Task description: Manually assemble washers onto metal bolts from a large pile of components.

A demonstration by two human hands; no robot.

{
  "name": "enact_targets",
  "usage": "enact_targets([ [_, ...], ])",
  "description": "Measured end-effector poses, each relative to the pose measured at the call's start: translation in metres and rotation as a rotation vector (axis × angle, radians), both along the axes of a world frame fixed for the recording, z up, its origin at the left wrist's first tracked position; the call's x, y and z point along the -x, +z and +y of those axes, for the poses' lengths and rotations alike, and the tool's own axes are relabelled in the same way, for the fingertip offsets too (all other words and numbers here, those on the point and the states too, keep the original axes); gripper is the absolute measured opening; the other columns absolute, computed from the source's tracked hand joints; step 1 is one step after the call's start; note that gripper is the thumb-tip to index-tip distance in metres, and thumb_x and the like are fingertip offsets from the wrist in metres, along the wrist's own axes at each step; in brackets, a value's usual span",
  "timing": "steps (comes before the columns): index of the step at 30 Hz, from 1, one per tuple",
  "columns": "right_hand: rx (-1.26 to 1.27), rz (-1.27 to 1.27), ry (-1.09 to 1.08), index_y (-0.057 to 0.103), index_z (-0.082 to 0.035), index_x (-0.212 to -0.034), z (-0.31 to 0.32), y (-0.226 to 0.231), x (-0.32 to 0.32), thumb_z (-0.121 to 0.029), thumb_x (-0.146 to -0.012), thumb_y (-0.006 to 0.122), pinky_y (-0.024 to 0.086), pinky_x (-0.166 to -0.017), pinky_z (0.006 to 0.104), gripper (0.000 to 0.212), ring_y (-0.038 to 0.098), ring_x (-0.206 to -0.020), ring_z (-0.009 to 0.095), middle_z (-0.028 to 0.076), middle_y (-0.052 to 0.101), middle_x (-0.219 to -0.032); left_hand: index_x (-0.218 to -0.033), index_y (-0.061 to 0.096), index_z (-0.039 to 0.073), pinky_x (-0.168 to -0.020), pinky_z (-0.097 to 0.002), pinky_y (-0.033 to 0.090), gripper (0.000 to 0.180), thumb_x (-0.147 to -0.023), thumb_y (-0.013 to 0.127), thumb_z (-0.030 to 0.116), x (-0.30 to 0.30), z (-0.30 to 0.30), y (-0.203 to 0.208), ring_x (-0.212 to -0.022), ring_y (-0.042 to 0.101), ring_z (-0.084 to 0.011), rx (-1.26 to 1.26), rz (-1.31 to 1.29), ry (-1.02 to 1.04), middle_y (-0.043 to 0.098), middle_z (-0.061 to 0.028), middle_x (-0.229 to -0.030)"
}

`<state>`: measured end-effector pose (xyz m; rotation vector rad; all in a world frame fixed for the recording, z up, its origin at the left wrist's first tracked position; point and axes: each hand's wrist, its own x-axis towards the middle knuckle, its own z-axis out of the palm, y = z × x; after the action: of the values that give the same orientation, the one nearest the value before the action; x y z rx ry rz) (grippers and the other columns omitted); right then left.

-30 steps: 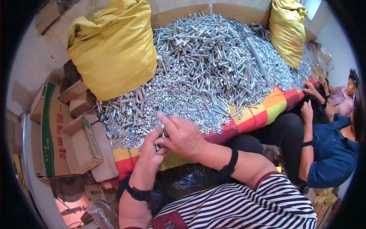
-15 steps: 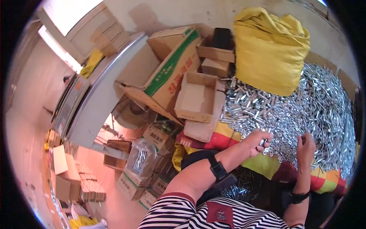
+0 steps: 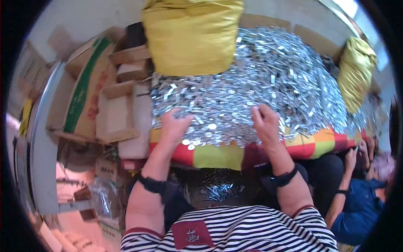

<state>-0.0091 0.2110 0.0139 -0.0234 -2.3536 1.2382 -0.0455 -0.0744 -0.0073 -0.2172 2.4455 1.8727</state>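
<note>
A broad heap of small shiny metal parts (image 3: 294, 80) covers the worktop, with loose round washers (image 3: 212, 126) toward its near edge. At the left part of that edge, my left hand (image 3: 171, 128) is curled round small metal parts, partly hidden by its fingers and blurred. My right hand (image 3: 267, 127) hovers over the near middle of the heap, thumb and forefinger drawn together. Whatever it pinches is too small to make out. Between the hands lie washers and short metal pieces.
A large yellow sack (image 3: 191, 38) rests on the heap's far side. Open cardboard boxes (image 3: 117, 111) stand at left. A checkered cloth (image 3: 218, 156) lines the near edge, with metal parts (image 3: 220, 189) below it. Another yellow sack (image 3: 357, 73) and a person in blue (image 3: 357, 206) are at right.
The view has swung right, bringing the co-worker and second sack into sight. My hands are wider apart, and my left hand is now lower over the heap's left edge.
</note>
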Motion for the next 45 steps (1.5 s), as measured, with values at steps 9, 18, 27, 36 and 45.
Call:
enact_targets([
  [9, 0.331, -0.075, 0.052, 0.063, 0.002, -0.086, -0.005, 0.006, -0.004, -0.005, -0.086, 0.06, 0.045, -0.046, 0.0255, 0.008, 0.061, -0.05, 0.011, 0.006, 0.061, -0.061, -0.087, 0.064, 0.005, -0.075, -0.0415, 0.049, 0.026, -0.062, 0.069, 0.003, -0.003, 0.042, 0.007, -0.084, 0.059, -0.0359, 0.817, 0.514, -0.433, 0.058, -0.0152, -0.088],
  [18, 0.343, -0.006, 0.172, 0.063, 0.002, -0.091, -0.021, 0.007, -0.01, -0.003, -0.087, 0.059, 0.048, -0.05, 0.0253, 0.007, 0.065, -0.057, 0.013, 0.01, 0.064, -0.073, -0.083, 0.06, 0.002, -0.066, -0.0409, 0.05, 0.019, -0.067, 0.07, 0.006, 0.008, 0.042, 0.002, -0.074, 0.062, -0.0288, 0.835, 0.674, -0.338, 0.059, -0.0099, -0.083],
  [27, 0.204, 0.323, 0.366, 0.059, 0.001, -0.097, -0.039, 0.013, -0.032, 0.002, -0.087, 0.058, 0.048, -0.052, 0.0285, 0.01, 0.065, -0.061, 0.019, 0.011, 0.06, -0.079, -0.084, 0.054, 0.006, -0.031, -0.0162, 0.025, 0.013, -0.088, 0.059, 0.018, -0.019, 0.066, 0.025, -0.048, 0.042, -0.007, -0.964, -0.558, -0.124, 0.051, -0.0034, -0.066],
  [36, 0.658, -0.016, 0.231, 0.054, 0.0, -0.089, -0.034, 0.02, -0.02, -0.009, -0.097, 0.047, 0.043, -0.047, 0.022, 0.013, 0.058, -0.053, 0.009, 0.005, 0.061, -0.07, -0.098, 0.055, 0.0, -0.034, -0.0157, 0.033, 0.02, -0.083, 0.063, 0.011, -0.025, 0.074, 0.021, -0.05, 0.054, -0.0103, -0.894, -0.536, -0.46, 0.064, -0.0126, -0.081],
  [45, 0.581, -0.448, 0.403, 0.054, -0.001, -0.078, -0.02, 0.017, -0.014, -0.018, -0.096, 0.05, 0.044, -0.046, 0.0262, 0.025, 0.057, -0.05, 0.011, 0.005, 0.058, -0.061, -0.092, 0.056, 0.003, -0.034, -0.0158, 0.031, 0.014, -0.084, 0.065, 0.009, -0.031, 0.082, 0.026, -0.054, 0.054, -0.0105, -0.785, -0.532, -0.395, 0.061, -0.0081, -0.077],
])
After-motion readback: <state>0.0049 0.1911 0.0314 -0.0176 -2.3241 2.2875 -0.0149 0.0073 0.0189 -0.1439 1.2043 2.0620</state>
